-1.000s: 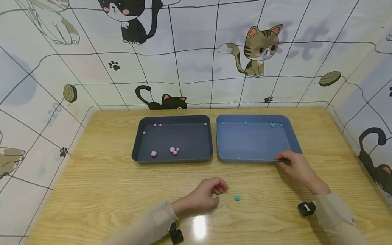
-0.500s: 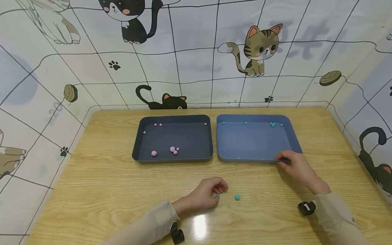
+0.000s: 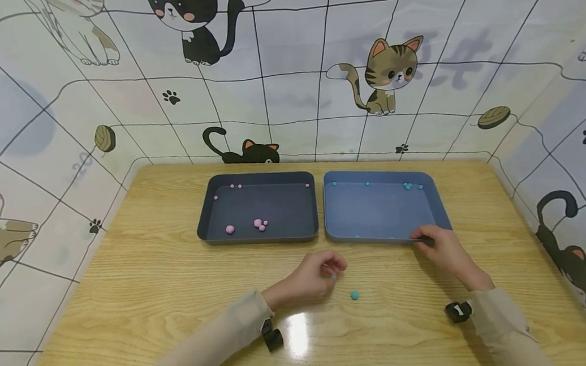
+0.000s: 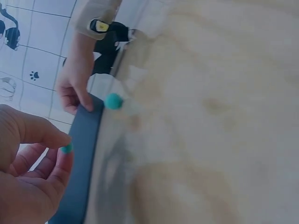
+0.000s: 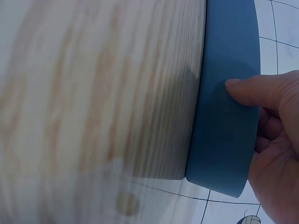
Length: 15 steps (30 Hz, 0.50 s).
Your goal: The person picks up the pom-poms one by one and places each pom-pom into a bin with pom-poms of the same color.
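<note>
My left hand pinches a small teal ball between thumb and fingertip, raised over the wooden table in front of the trays. A larger teal ball lies on the table just to the right of that hand. At the near right corner of the blue tray, my right hand grips the wall, its thumb on the outer face and its fingers over the rim. Several small teal balls sit inside the blue tray, mostly along its far side.
Left of the blue tray stands a dark grey tray holding several pink balls of different sizes. Both trays are toward the back of the wooden table, before a wall covering printed with cats.
My left hand has lifted the small teal ball and moved slightly forward and right, toward the trays. My right hand stays on the blue tray, and the larger teal ball has not moved.
</note>
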Motion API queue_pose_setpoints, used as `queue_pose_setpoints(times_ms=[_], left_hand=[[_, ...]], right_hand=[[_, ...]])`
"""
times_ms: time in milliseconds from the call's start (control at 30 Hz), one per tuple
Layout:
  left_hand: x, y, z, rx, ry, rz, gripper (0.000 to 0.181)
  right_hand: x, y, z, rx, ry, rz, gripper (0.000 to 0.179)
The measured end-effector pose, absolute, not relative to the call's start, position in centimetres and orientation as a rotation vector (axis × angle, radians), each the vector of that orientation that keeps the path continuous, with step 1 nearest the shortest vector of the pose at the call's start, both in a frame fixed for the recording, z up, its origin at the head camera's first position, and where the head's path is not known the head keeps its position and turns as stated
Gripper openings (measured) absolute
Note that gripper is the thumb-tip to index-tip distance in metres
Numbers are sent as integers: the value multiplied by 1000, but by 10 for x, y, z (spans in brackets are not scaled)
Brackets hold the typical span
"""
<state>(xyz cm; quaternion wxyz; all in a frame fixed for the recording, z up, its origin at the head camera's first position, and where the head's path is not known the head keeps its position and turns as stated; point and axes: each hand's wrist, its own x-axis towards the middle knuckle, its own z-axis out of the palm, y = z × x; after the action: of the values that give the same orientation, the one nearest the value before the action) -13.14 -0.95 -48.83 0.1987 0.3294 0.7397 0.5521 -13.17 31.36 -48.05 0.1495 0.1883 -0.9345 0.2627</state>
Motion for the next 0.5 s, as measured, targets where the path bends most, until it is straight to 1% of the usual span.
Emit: queue_pose_setpoints(times_ms=[200, 300, 433, 500], left_hand=[[-142, 4, -477, 992, 2085, 1576, 28], [-145, 9, -459, 1005, 2055, 1604, 27], [-157, 20, -453, 980, 2000, 1658, 29], [-165, 26, -459, 953, 2005, 1675, 29]], right_hand=[[-132, 316, -484, 541, -2684, 754, 24], [-132, 316, -484, 542, -2686, 756, 24], [-132, 317, -483, 543, -2690, 754, 24], [-132, 317, -484, 547, -2691, 752, 24]])
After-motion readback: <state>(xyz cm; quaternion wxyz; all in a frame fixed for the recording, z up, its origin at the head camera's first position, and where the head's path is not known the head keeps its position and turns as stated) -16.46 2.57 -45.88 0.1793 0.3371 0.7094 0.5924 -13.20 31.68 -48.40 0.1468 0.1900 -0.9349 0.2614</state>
